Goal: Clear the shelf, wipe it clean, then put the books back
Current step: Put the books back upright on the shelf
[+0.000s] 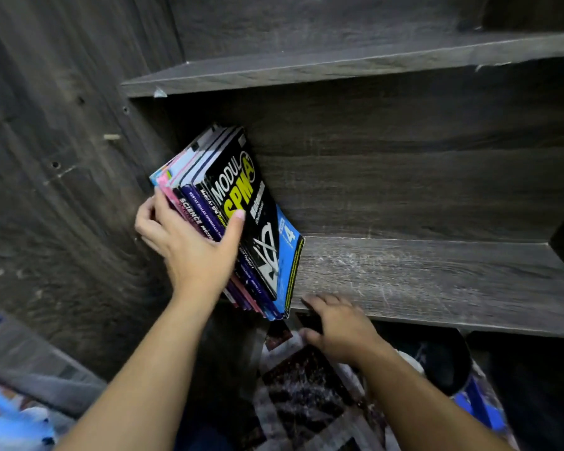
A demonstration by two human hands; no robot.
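A stack of several books (241, 203), the front one black with yellow "MODUL SPM" lettering, stands tilted at the left end of a dark wooden shelf (437, 275), leaning against the cabinet's left wall. My left hand (189, 242) grips the stack, fingers behind it on the left and thumb pressed on the black cover. The books' lower ends stick out past the shelf's front edge. My right hand (336, 323) rests on the shelf's front edge just right of the books, fingers loosely bent and holding nothing. The shelf surface to the right shows pale scuff marks.
Another shelf board (339, 63) runs above. The cabinet's side wall (62, 157) has small holes and a wooden peg. Below the shelf lie a patterned dark-and-white cloth (306, 392) and a dark round object (437, 359). Blurred blue items (10, 424) sit at bottom left.
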